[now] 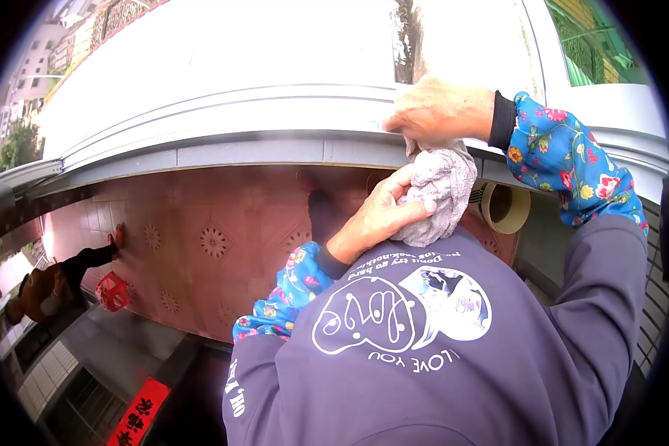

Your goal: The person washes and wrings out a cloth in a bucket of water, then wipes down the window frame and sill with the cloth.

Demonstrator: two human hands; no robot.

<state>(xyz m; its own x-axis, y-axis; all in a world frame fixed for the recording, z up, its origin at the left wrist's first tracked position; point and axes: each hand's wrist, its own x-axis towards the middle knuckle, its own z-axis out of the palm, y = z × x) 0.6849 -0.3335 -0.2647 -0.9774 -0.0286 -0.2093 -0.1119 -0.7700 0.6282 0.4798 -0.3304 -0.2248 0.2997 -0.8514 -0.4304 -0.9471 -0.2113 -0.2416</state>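
Note:
A bunched, greyish cloth (440,195) hangs in front of my chest, beside the window sill. My left hand (383,212) grips it from the left, thumb lying across its front. Above it, my right hand (440,111) has its fingers curled down at the white window frame (275,104). A narrow end of the cloth runs up beneath that hand and appears pinched in its fingers, though the fingertips are partly hidden. Both forearms wear blue flowered sleeve covers (565,160).
Under the sill (253,152) lies a reddish patterned tile floor (215,215). A pale bucket (504,208) stands below on the right. Another person (44,290) is at the far left, near a red stool-like object (112,291). A red banner (139,412) shows at lower left.

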